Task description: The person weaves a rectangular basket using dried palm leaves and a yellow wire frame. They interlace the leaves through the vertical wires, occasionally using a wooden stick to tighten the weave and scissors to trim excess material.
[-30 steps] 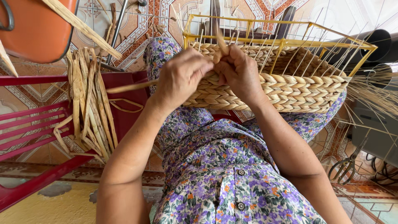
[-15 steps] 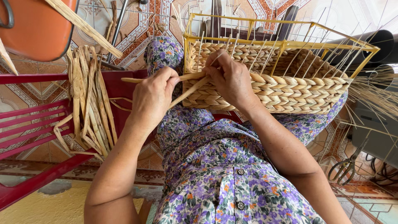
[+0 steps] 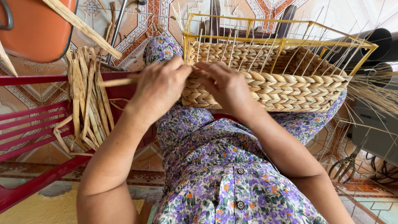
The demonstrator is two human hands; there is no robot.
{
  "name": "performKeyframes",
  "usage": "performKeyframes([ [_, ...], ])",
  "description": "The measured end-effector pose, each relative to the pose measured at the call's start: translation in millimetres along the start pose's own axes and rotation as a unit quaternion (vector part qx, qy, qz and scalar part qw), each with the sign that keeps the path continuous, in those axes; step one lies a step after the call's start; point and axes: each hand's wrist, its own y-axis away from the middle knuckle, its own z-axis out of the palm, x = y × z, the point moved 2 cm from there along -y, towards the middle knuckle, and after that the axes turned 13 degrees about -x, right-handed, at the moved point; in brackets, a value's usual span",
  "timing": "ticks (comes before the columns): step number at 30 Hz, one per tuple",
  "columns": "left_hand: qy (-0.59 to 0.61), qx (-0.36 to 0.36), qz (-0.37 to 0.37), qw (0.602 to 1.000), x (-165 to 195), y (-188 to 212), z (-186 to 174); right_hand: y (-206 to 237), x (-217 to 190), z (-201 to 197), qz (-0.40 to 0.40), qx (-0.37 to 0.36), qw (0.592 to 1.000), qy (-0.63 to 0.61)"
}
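The left hand (image 3: 159,89) closes around a flat straw strand (image 3: 118,82) at the near corner of the woven basket (image 3: 290,89). The right hand (image 3: 227,85) presses curled fingers on the braided rim beside it. The basket rests on the person's lap, inside a yellow wire frame (image 3: 282,41). A bundle of straw (image 3: 87,103) lies on the red bench (image 3: 33,120) to the left.

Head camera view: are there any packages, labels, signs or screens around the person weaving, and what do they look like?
None: no package, label, sign or screen shows in this view.
What is there instead: a half-woven straw basket on a yellow wire frame, on the lap under both hands.
A bundle of loose straw strips lies on a red slatted chair to the left.
Scissors lie on the patterned floor tiles, lower right.
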Motion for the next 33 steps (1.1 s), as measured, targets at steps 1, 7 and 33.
performKeyframes([
  [1,0.0,-0.006,-0.006,1.0,-3,0,-7,-3,-1,6,-0.002,0.005,1.0,0.027],
  [7,-0.017,0.325,0.083,0.942,18,19,-36,-14,19,16,0.012,0.017,0.999,0.026],
  [33,0.026,0.074,-0.161,0.984,-13,25,1,-18,25,17,0.058,-0.029,0.995,-0.076],
])
